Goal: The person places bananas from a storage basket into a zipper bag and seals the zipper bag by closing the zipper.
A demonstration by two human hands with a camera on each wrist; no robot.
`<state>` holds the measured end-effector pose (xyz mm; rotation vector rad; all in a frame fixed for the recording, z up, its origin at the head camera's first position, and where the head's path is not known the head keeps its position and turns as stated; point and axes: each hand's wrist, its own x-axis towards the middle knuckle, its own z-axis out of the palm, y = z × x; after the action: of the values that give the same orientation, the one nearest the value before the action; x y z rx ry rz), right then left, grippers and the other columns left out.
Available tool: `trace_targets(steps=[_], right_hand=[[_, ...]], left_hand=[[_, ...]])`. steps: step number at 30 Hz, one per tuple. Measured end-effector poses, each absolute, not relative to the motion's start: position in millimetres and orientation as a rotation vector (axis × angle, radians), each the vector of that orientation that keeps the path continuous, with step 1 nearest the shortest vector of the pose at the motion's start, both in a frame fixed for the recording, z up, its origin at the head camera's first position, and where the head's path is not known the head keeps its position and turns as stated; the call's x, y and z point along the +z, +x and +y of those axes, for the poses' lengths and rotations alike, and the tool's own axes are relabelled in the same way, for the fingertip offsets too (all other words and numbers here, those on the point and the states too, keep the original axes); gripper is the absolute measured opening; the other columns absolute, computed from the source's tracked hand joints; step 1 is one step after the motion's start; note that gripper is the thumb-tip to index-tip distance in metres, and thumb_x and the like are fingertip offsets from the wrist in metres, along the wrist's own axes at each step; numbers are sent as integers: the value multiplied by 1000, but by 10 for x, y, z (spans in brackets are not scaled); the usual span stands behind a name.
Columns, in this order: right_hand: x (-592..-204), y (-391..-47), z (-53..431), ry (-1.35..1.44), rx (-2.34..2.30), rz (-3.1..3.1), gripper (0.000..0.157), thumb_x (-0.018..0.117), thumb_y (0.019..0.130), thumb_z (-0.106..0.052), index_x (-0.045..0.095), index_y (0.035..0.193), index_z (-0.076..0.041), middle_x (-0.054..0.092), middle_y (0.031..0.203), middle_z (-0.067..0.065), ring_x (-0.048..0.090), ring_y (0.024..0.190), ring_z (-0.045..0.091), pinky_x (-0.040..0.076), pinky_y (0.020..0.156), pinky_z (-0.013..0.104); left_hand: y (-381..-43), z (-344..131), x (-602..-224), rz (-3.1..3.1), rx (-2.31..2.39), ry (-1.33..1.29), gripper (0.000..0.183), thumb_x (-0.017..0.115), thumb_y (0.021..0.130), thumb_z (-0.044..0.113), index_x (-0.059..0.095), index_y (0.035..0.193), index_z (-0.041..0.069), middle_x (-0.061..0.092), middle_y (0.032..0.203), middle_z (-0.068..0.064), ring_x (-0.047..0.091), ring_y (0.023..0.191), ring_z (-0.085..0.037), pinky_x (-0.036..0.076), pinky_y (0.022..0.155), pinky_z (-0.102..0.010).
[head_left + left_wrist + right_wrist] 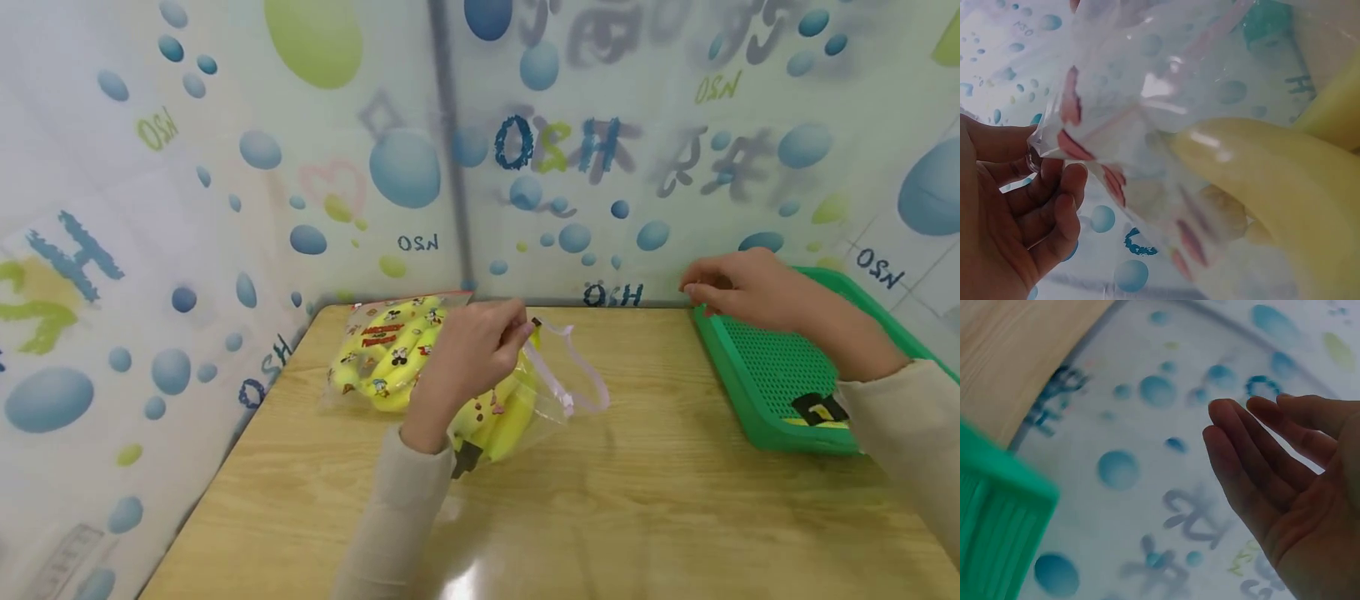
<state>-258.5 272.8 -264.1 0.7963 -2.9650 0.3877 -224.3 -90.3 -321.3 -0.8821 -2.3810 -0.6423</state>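
Observation:
My left hand [471, 350] pinches the edge of a clear printed zip bag [551, 408] between thumb and fingers. Inside that bag lie yellow bananas [513, 425], and its pale purple zip strip [588, 371] curves out to the right. The left wrist view shows the bag's thin corner at the fingertips and a banana [1260, 169] behind the plastic. My right hand [757, 287] is held over the far left corner of a green basket [738, 408], fingers loosely bent and holding nothing. In the right wrist view, that hand [1285, 469] has a gap between thumb and fingers.
Another printed zip bag [375, 358] of bananas lies at the back left of the wooden table [600, 517]. A black and yellow item [821, 408] is in the basket's near end. A patterned curtain [480, 217] hangs behind the table and along its left side.

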Motion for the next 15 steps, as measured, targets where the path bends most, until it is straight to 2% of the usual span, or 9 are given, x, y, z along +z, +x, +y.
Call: trace_targets(steps=[4, 7, 9, 12, 15], right_hand=[[-2743, -2755, 2964, 776, 254, -3007, 16, 60, 104, -16, 71, 113, -7, 73, 85, -2, 62, 64, 7, 50, 61, 30], [-2854, -2858, 3140, 780, 155, -3057, 15, 57, 104, -13, 70, 106, -5, 66, 74, -2, 50, 56, 9, 41, 59, 30], [-2933, -2925, 3248, 783, 92, -3100, 14, 57, 103, -11, 69, 103, -4, 63, 74, -2, 45, 56, 11, 39, 60, 31], [-3029, -3007, 3385, 783, 19, -3181, 9, 58, 100, -8, 67, 100, -5, 65, 81, 2, 50, 60, 11, 44, 61, 34], [-3088, -3068, 3499, 797, 19, -3285, 13, 62, 97, -8, 68, 107, -1, 69, 95, 8, 60, 66, 15, 51, 63, 37]], left_hand=[[-2244, -903, -3217, -2381, -645, -877, 26, 64, 101, 18, 56, 76, 17, 41, 59, 5, 38, 53, -9, 28, 53, -24], [-2244, -897, -3227, -2386, -647, -878, 26, 63, 101, 18, 56, 76, 17, 41, 58, 6, 39, 53, -8, 29, 53, -24], [-2244, -892, -3232, -2388, -646, -880, 27, 63, 101, 18, 55, 75, 17, 42, 58, 6, 39, 52, -9, 29, 53, -24], [-2247, -887, -3230, -2385, -642, -886, 27, 63, 101, 18, 55, 75, 17, 42, 58, 6, 40, 52, -9, 29, 53, -24], [-2251, -888, -3220, -2387, -636, -891, 27, 62, 101, 18, 55, 75, 17, 41, 59, 6, 39, 52, -8, 28, 53, -23]])
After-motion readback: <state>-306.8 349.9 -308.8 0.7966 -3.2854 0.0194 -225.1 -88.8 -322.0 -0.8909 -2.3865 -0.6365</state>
